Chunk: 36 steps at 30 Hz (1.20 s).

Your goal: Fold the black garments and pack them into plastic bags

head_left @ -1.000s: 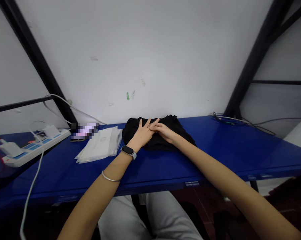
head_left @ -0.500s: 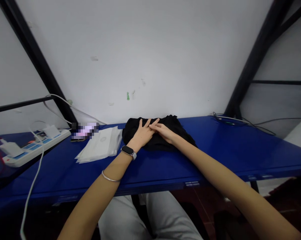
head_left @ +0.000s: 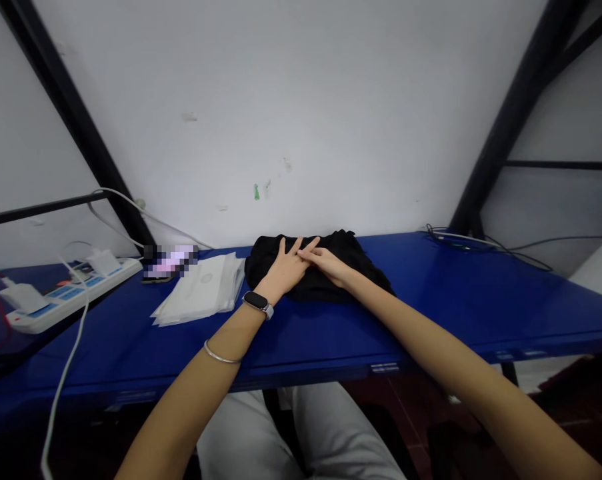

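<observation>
A bundle of black cloth (head_left: 351, 270) lies on the blue tabletop, folded or bunched with loose edges. My left hand (head_left: 287, 268) rests flat on the cloth's left half, fingers spread. From the right, my right hand (head_left: 328, 263) reaches across, its fingers stretched out and lightly bent. Its fingertips touch or overlap the fingers of my left hand. Nothing shows in either hand, though the underside of the right one is hidden. A wristband with a dark display (head_left: 255, 301) and a silver bangle (head_left: 221, 352) are on my left arm.
White papers or thin plastic sleeves (head_left: 201, 287) lie left of the cloth. Behind them is a phone (head_left: 158, 278), partly pixelated. A white power strip (head_left: 75, 293) with plugged-in chargers and cables stands farther left. Black cables (head_left: 495, 247) lie at the back right, near a black frame post (head_left: 501, 127).
</observation>
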{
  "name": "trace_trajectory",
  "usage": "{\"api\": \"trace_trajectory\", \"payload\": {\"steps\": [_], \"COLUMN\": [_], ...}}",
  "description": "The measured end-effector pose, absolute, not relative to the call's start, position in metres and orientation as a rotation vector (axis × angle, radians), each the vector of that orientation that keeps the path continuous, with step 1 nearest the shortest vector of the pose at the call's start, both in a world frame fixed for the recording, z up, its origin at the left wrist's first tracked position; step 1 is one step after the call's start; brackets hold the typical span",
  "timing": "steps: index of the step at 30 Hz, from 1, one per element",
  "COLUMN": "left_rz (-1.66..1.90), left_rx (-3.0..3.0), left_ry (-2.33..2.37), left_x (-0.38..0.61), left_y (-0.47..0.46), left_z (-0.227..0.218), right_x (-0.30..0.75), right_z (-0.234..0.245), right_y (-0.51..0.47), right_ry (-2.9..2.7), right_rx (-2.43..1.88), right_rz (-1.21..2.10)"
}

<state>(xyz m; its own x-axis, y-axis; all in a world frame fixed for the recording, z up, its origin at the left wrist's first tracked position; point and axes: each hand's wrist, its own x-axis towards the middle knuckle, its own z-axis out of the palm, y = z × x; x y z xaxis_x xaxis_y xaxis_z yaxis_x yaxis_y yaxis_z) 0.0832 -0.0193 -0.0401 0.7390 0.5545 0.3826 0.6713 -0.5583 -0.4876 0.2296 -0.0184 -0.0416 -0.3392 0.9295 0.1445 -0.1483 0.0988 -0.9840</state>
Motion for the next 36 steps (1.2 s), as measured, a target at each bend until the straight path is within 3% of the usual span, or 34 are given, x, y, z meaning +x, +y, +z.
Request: {"api": "trace_trajectory", "payload": {"steps": [36], "left_rz": [-0.25], "left_rx": [-2.312], "left_ry": [-0.914], "left_x": [0.0825], "left_y": [-0.0197], "left_z": [-0.0403], "right_x": [0.2299], "right_z": [-0.0406], "right_y": [-0.018], "right_ry": [-1.364], "right_rx": [-0.816], "right_rz": [1.442]}}
